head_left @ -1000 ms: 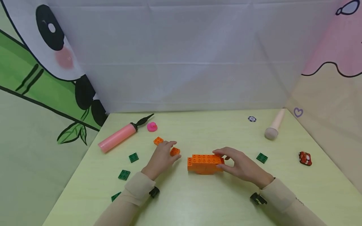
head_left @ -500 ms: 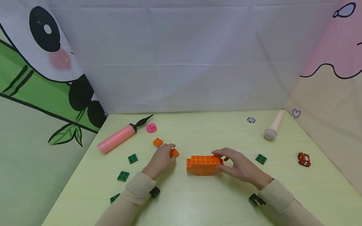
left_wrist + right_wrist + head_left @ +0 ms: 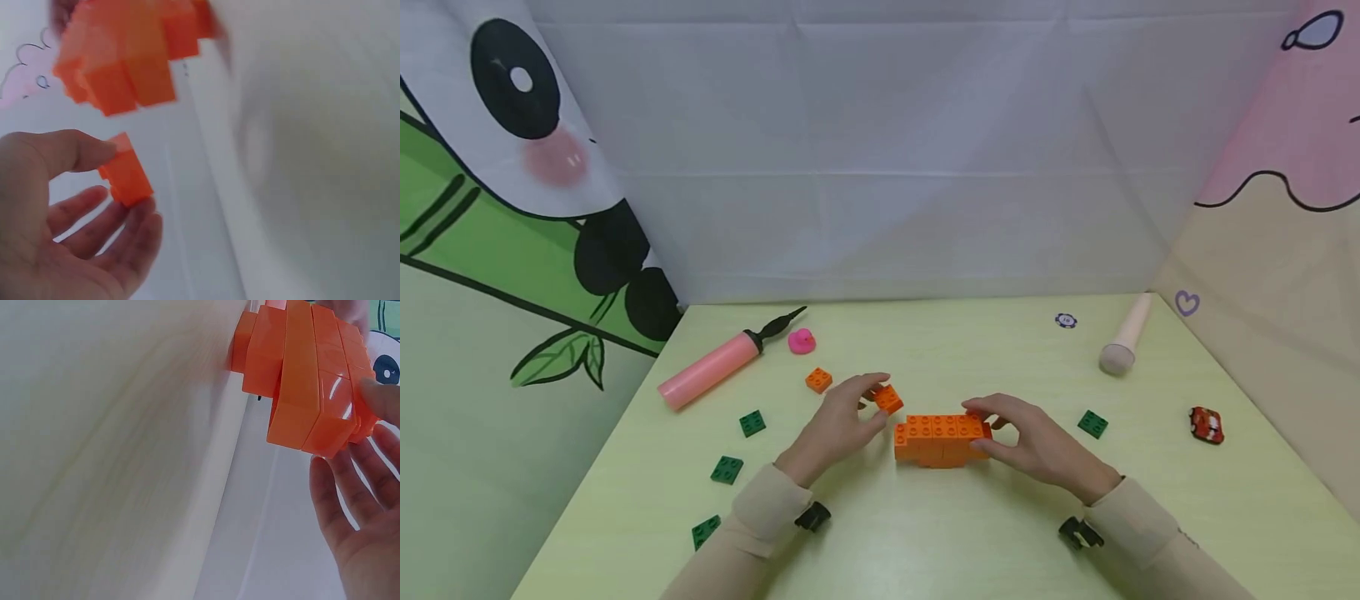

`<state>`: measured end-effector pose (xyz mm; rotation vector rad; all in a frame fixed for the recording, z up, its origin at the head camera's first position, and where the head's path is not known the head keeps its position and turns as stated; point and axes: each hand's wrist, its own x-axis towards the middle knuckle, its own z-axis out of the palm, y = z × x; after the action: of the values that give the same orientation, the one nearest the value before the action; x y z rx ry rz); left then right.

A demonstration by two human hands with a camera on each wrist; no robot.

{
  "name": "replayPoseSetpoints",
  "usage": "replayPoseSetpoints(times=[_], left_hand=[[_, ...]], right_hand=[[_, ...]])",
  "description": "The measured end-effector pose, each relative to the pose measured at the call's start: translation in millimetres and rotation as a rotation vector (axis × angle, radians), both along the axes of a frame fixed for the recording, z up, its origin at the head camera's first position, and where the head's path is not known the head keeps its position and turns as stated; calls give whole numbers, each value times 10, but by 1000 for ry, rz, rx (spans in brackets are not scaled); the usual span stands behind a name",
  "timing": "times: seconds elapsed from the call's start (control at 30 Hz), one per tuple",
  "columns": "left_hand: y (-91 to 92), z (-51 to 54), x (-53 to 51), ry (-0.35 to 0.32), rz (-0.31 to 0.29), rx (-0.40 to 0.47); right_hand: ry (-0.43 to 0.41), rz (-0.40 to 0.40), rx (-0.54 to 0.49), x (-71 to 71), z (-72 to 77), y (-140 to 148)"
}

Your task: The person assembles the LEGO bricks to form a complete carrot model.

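My left hand (image 3: 842,421) pinches a small orange building brick (image 3: 889,399) between thumb and fingertips, just off the upper left corner of a larger orange brick assembly (image 3: 936,440). In the left wrist view the pinched brick (image 3: 127,170) is apart from the assembly (image 3: 125,56). With thumb and fingers, my right hand (image 3: 1037,437) holds the right end of the assembly, which is stacked in layers, narrower at the bottom. The right wrist view shows its stepped end (image 3: 312,381) between thumb and fingers. A loose orange brick (image 3: 818,380) lies beyond my left hand.
Green bricks lie left, one of them (image 3: 752,422) nearest the middle, and another green brick (image 3: 1092,423) right. Farther back are a pink pump (image 3: 711,369), pink rubber duck (image 3: 801,341), poker chip (image 3: 1065,320) and toy microphone (image 3: 1123,342). A red toy car (image 3: 1207,425) sits far right.
My left hand has taken hold of the nearer small orange brick, lifted it and brought it right, towards the assembly. My right hand has stayed at the assembly's right end.
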<state>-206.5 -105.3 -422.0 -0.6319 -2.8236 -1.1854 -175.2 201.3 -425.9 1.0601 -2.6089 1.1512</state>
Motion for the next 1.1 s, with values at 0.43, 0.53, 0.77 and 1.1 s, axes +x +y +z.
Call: replayPoseSetpoints(times=[0.43, 0.53, 0.77, 1.1], left_hand=[[452, 273, 215, 132, -301, 92], [525, 265, 219, 99, -322, 80], [592, 254, 226, 68, -334, 54], [628, 230, 196, 71, -364, 39]], right_hand=[[-63, -16, -42, -7, -40, 6], [-68, -26, -37, 2, -39, 8], [-67, -31, -22, 2, -39, 5], [-68, -40, -15, 8, -46, 9]])
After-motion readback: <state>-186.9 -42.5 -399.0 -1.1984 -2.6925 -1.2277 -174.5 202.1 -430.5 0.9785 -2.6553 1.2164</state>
